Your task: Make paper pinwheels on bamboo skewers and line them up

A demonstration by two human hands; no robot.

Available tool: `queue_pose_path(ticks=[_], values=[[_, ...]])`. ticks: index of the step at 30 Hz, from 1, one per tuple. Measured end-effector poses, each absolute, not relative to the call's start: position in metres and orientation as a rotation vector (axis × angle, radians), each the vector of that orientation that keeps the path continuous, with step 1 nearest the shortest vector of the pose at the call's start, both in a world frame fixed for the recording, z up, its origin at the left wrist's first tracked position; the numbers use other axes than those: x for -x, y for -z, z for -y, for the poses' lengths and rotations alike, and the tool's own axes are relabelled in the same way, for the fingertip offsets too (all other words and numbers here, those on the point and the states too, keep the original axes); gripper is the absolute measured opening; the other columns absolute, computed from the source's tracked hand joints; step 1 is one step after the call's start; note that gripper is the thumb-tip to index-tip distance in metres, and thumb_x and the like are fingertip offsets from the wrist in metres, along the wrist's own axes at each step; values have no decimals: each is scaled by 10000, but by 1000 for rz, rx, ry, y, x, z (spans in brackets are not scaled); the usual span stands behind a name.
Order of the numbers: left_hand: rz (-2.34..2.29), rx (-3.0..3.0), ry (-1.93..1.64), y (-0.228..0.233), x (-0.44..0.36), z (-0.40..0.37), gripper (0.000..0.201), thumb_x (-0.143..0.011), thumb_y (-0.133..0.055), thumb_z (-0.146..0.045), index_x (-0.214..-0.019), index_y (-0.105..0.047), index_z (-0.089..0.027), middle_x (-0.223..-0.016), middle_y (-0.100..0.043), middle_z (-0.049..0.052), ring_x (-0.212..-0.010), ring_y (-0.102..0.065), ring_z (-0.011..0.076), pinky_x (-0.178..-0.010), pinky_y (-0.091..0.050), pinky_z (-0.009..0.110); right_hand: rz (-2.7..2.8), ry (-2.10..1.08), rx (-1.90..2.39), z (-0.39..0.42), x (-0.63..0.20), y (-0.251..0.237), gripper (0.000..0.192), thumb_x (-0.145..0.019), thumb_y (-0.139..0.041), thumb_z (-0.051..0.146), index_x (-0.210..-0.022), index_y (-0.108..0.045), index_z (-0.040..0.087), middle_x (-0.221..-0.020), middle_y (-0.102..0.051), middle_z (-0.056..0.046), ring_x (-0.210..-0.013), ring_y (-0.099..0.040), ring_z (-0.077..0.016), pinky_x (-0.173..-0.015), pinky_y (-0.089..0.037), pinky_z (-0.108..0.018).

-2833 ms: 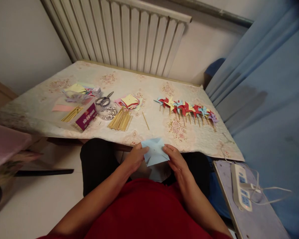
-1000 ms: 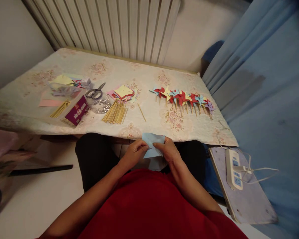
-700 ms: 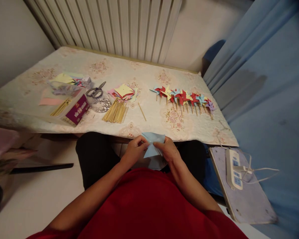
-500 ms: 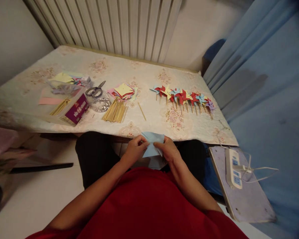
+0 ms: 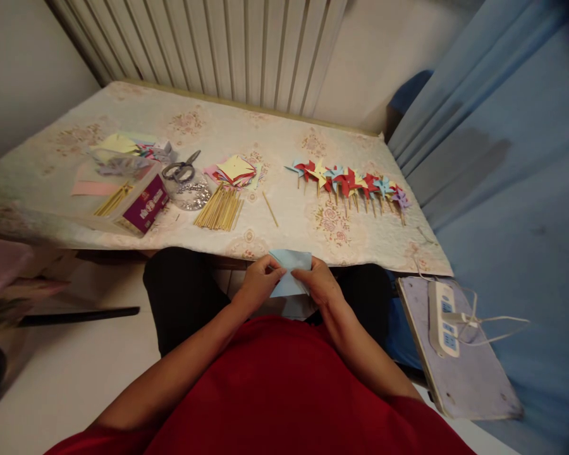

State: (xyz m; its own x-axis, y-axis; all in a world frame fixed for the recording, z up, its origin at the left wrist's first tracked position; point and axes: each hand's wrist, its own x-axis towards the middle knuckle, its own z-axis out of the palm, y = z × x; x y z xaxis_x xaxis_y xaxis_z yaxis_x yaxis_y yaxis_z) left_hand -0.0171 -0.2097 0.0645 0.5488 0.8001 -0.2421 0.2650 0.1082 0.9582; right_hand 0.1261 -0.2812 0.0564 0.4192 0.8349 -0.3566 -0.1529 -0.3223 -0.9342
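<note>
Paper square, light blue (image 5: 290, 268), held between 2 hands over the lap, just in front of the near edge of the table (image 5: 284, 246). Left hand (image 5: 260, 282) closes its thumb and forefinger on the sheet's left margin; right hand (image 5: 321, 282) pinches the right margin, fingertips curled over the top corner. Both hands are clamped on the same sheet, with the paper spanning the narrow gap between them. The sheet's visible long edge runs left to right, roughly parallel to the table edge, and its lower corner points back toward the red shirt (image 5: 284, 385). Neither hand is nearer than the other: the sheet lies directly between them, so any fold turns on the 2 grips working toward the midline.

Loose stick (image 5: 270, 209) lies alone on the cloth, straight ahead of the hands and angled away to the left; it is the nearest item on the table, slightly closer to the left hand. Bundle of sticks (image 5: 219, 208) sits further left, below a stack of cut coloured squares (image 5: 236, 170). Scissors (image 5: 183, 169) and a purple box (image 5: 142, 203) lie beyond. Row of finished pinwheels (image 5: 348, 184) occupies the right side, well apart from both hands. Power strip (image 5: 442, 310) rests on a board at the right.
</note>
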Motion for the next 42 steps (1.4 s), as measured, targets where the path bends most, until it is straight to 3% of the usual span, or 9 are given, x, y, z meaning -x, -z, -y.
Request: queue_pose_path(ticks=[27, 36, 40, 42], values=[[-1060, -1559, -570, -67, 13, 212, 176, -726, -574, -354, -692, -516, -191, -586, -480, -43, -569, -441, 119, -541, -335, 242, 606, -1141, 1550, 281, -122, -69, 347, -570, -727, 282, -895, -669, 178, -741, -673, 0, -607, -569, -138, -611, -462, -269], [-1064, -1591, -573, -66, 13, 213, 175, -730, -578, -347, -690, -516, -189, -597, -483, -43, -571, -441, 113, -544, -332, 244, 603, -1066, 1632, 279, -120, -62, 293, -578, -675, 279, -853, -651, 181, -693, -646, 6, -584, -547, -148, -572, -442, -265], [-1021, -1498, -627, -58, 13, 215, 192, -735, -595, -347, -816, -522, -189, -618, -481, -48, -581, -459, 108, -560, -369, 240, 559, -1050, 1600, 278, -119, -60, 294, -565, -664, 258, -847, -648, 178, -697, -645, 6, -581, -548, -147, -574, -449, -265], [-978, -1374, -706, -55, 13, 216, 327, -715, -631, -343, -967, -487, -194, -678, -518, -48, -605, -498, 107, -591, -409, 246, 547, -1037, 1581, 278, -120, -59, 318, -569, -663, 266, -874, -651, 178, -720, -655, 3, -599, -561, -150, -592, -461, -269]])
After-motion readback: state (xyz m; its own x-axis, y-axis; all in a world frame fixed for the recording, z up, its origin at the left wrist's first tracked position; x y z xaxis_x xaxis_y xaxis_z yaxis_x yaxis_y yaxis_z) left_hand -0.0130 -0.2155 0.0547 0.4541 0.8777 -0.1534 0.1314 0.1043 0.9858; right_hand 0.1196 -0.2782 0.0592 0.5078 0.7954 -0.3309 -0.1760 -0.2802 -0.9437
